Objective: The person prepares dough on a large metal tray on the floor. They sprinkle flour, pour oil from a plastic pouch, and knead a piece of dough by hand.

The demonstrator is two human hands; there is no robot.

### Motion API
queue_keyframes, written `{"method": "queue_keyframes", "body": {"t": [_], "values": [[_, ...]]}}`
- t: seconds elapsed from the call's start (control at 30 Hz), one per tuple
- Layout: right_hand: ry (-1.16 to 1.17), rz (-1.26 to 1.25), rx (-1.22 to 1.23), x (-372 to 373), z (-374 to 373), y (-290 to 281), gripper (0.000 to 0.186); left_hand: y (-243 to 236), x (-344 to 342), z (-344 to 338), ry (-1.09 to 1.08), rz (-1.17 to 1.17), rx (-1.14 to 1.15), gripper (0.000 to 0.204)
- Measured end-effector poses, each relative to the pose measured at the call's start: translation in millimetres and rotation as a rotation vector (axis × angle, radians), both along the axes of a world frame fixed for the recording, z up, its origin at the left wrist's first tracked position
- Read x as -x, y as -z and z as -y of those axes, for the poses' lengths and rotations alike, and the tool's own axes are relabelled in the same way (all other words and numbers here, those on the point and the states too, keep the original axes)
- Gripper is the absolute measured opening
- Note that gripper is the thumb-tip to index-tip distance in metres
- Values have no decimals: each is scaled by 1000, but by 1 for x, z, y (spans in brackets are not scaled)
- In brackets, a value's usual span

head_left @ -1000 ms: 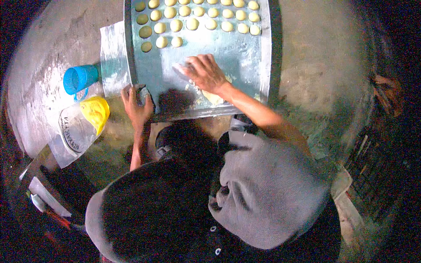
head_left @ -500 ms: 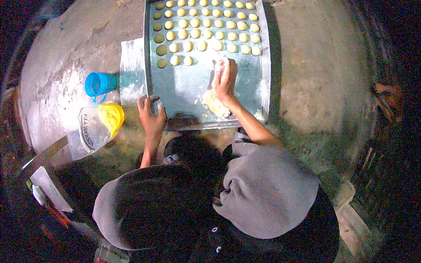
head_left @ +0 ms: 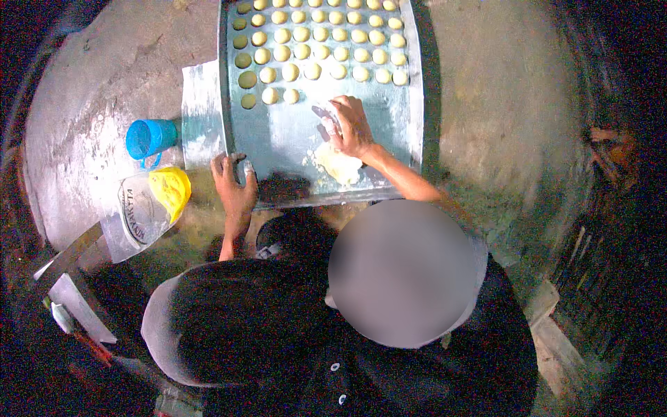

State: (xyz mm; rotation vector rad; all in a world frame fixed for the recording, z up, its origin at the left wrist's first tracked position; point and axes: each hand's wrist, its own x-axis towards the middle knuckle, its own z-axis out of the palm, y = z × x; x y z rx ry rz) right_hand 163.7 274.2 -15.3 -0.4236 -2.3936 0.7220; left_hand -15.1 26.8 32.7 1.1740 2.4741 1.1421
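Observation:
A metal baking tray (head_left: pixel 271 139) lies before me, carrying several rows of small round pale-yellow dough pieces (head_left: pixel 301 51) across its far part. At its near left rim is my left hand (head_left: pixel 235 189), fingers curled over the edge and thumb on the inner side. Over the tray's middle, my right hand (head_left: pixel 353 128) is closed with bent fingers, and floury white shows at the fingertips. What it holds is hidden or too small to name. Just below that hand, a crumbly lump of pale dough (head_left: pixel 340 169) rests on the tray, with crumbs around it.
Left of the tray are a white-smeared sheet (head_left: pixel 201 115), a blue plastic mug (head_left: pixel 151 139) and a clear printed plastic bag (head_left: pixel 137 208) with a yellow part. A long flat strip (head_left: pixel 69 257) lies farther left. My dark-clothed knees are close to the tray's near edge.
My right hand has moved slightly down and left, nearer the dough lump, and turned. My left hand stays at the tray rim. The whole view has shifted a little.

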Motion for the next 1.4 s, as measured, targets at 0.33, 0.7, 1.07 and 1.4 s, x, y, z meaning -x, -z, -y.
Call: {"method": "queue_keyframes", "body": {"t": [0.33,0.7,1.07,1.4], "values": [[-107,217,-273,21,19,-8,44,21,-3,9,-133,-169,43,34],[-211,316,-600,28,13,2,47,34,7,14,2,-80,126,44],[358,135,5,-8,-7,5,28,0,-7,-1,-55,-47,43,29],[-112,419,-409,15,-6,-6,53,11,-3,3,-46,-53,5,34]]}}
